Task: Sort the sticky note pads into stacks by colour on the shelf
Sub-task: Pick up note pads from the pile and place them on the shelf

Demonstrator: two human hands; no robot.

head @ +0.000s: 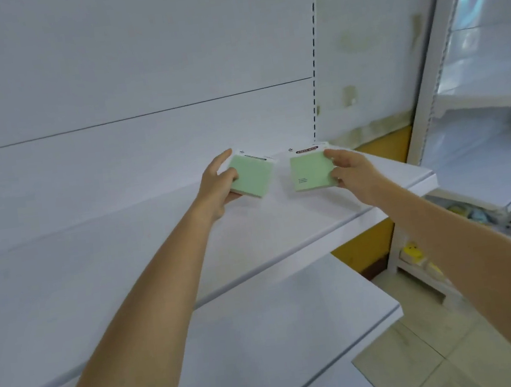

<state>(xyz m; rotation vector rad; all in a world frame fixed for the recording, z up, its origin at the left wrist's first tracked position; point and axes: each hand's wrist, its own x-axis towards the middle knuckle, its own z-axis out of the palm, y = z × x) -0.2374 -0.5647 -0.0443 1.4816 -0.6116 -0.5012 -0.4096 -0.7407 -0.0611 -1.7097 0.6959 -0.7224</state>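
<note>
Two pale green sticky note pads in clear wrappers are at the back of the white shelf [253,235]. My left hand [218,183] grips the left green pad [253,177] by its left edge, thumb on top, and the pad is tilted slightly above the shelf. My right hand [353,170] holds the right green pad [309,168] at its right edge; this pad has a dark label strip along its top. The two pads sit side by side with a small gap between them.
A lower white shelf [266,338] juts out beneath. The white back panel [135,79] rises behind the pads. To the right stands another white shelving unit [487,162], with yellow and blue items [415,253] near the tiled floor [432,358].
</note>
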